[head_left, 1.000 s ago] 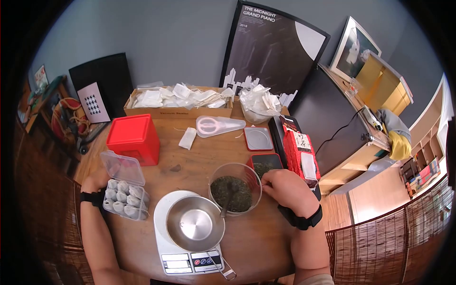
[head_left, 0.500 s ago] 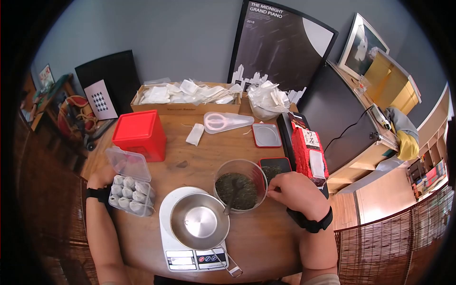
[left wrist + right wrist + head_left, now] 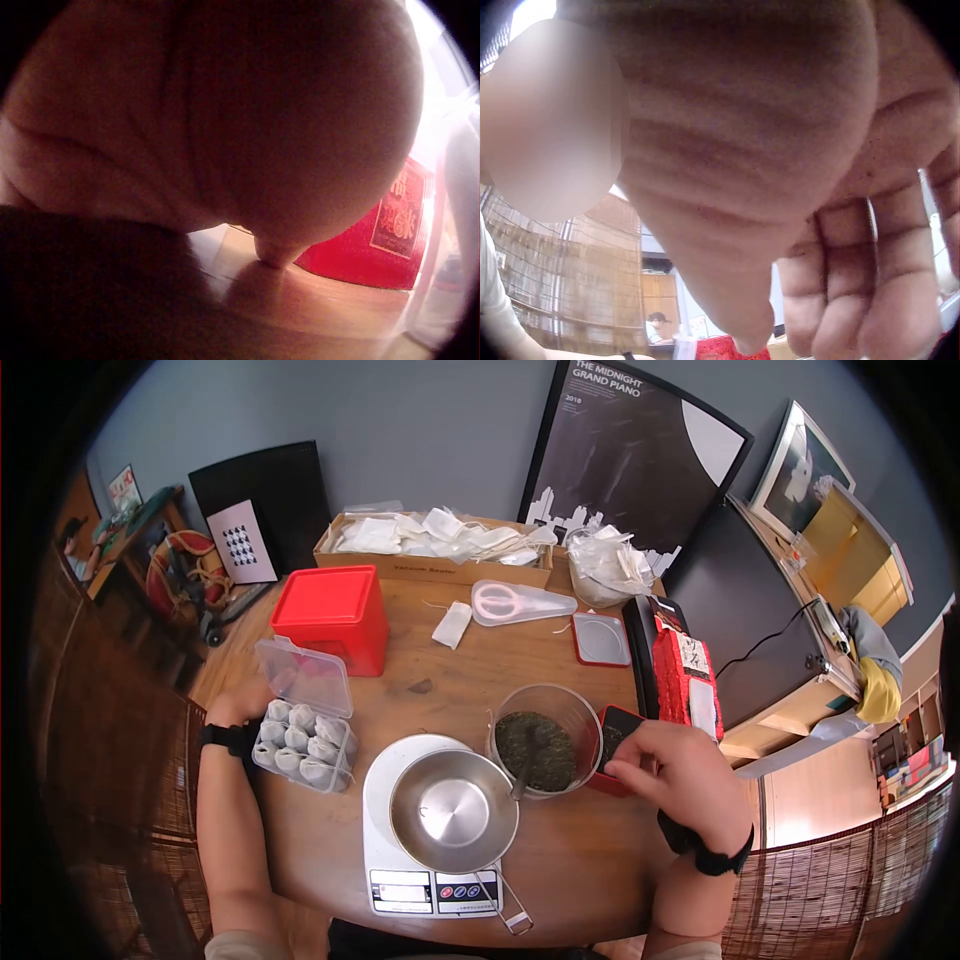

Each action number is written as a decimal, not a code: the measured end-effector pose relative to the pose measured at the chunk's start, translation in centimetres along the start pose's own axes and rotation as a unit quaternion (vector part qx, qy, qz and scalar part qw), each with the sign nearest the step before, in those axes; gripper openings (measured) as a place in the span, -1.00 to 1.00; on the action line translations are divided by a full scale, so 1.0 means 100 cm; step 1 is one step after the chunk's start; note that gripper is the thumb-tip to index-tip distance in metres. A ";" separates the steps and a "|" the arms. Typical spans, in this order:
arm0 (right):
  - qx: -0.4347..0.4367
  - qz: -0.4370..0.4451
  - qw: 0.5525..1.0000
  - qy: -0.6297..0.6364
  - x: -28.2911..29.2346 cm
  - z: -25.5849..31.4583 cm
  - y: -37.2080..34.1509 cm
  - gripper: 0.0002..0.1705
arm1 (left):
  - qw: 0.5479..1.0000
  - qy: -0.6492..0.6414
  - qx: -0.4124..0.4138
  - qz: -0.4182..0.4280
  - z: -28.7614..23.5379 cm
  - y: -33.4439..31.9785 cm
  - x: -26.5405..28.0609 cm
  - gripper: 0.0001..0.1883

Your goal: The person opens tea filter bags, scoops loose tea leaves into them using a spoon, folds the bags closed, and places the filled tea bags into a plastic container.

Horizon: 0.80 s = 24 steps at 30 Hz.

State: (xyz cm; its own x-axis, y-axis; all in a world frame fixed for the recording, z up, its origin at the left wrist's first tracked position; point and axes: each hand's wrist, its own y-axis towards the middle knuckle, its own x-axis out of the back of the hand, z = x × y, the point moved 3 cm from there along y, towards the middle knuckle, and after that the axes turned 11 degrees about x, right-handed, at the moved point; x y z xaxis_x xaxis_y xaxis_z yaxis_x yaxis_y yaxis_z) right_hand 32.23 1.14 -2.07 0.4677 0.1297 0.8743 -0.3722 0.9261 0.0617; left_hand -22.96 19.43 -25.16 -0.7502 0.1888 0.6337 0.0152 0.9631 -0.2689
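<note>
My left hand [image 3: 240,705] rests on the table at the left of a clear hinged box [image 3: 340,768] of white wrapped balls; the raised lid partly covers its fingers. A fingertip touches the wood in the left wrist view. Loosely bent, my right hand [image 3: 690,775] hovers over the near right part of a red-rimmed black tin [image 3: 620,732], with nothing visible in its fingers. Beside it stands a clear tub of dark green leaves [image 3: 545,755] with a spoon [image 3: 525,770] in it. A steel pan [image 3: 455,810] sits on the white scale [image 3: 378,800].
A red canister [image 3: 335,615] stands behind the box. Farther back are a small white bag [image 3: 452,625], cased scissors [image 3: 515,605], a carton of white bags [image 3: 430,568] and a red-rimmed lid [image 3: 602,640]. A red packet [image 3: 680,670] lies at the right.
My right hand has moved right and up, away from the tub's rim, and its fingers have loosened. The head view has turned left. My left hand stays beside the box.
</note>
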 end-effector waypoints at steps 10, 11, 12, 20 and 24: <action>0.248 -0.004 0.967 -0.062 -0.045 0.038 0.009 -0.55 | 0.995 0.086 0.026 0.041 -0.040 -0.025 0.001 -0.29; 0.255 0.001 0.965 -0.066 -0.047 0.038 0.010 -0.56 | 0.996 0.082 0.019 0.044 -0.035 -0.021 0.001 -0.30; 0.263 0.006 0.962 -0.071 -0.048 0.038 0.010 -0.57 | 0.996 0.078 0.013 0.046 -0.030 -0.019 0.000 -0.31; -0.020 -0.013 0.997 -0.070 0.005 -0.006 -0.011 -0.56 | 0.994 0.089 0.027 0.057 -0.041 -0.025 -0.004 -0.35; 0.011 -0.030 0.995 -0.096 0.000 -0.027 -0.011 -0.24 | 0.994 0.102 0.006 0.034 -0.059 -0.035 0.000 -0.40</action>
State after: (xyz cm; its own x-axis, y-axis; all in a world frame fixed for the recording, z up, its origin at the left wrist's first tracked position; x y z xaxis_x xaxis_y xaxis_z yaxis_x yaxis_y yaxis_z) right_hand 34.78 1.02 -3.47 0.3286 0.0028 0.9445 -0.3662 0.9222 0.1247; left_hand -19.15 17.21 -19.94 -0.5983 0.2893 0.7472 0.0520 0.9446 -0.3240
